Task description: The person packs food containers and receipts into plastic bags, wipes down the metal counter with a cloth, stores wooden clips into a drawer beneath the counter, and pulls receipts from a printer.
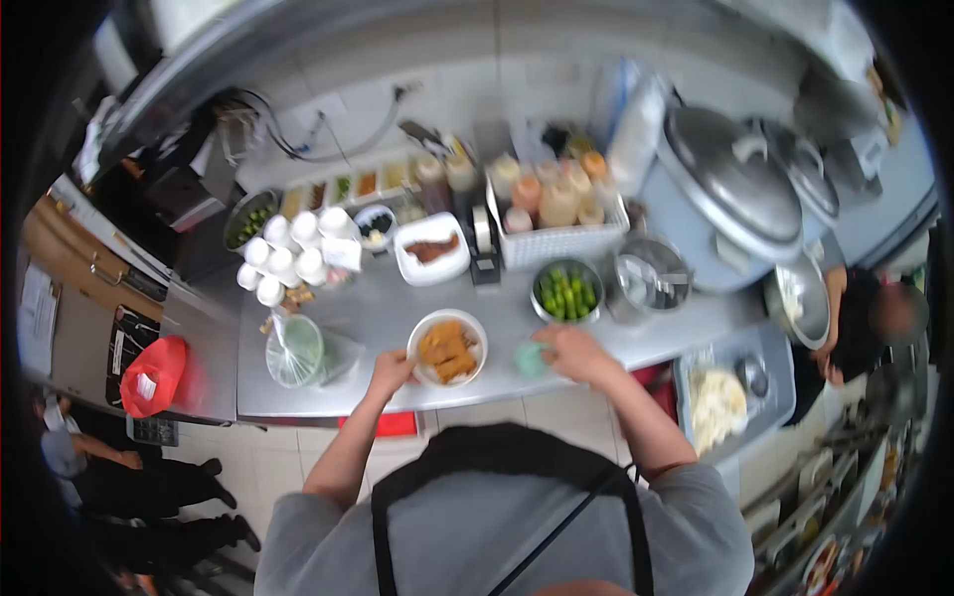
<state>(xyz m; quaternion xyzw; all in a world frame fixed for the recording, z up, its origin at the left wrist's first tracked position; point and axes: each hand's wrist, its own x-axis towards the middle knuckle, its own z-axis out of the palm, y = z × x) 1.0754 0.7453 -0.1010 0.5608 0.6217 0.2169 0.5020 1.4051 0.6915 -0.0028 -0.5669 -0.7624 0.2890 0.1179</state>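
Observation:
A white bowl (420, 372) with golden-brown fried pieces (450, 350) stands near the counter's front edge. At its left rim is my left hand (394, 372), fingers closed on the rim. To the right, my right hand (574, 352) is closed on a pale green item (532, 359), blurred, perhaps a cloth, at the counter surface. Just beyond that hand sits a metal bowl of green citrus fruit (566, 291). A white container with brown meat (432, 248) lies behind the bowl of fried pieces.
White cups (283, 264) and a bagged green tub (295, 351) stand left. Behind are a white basket of sauce bottles (561, 243), a metal pot (651, 274) and a large lidded pot (733, 179). A grey tub (775, 382) and a person (840, 318) are right; other people (139, 477) stand lower left.

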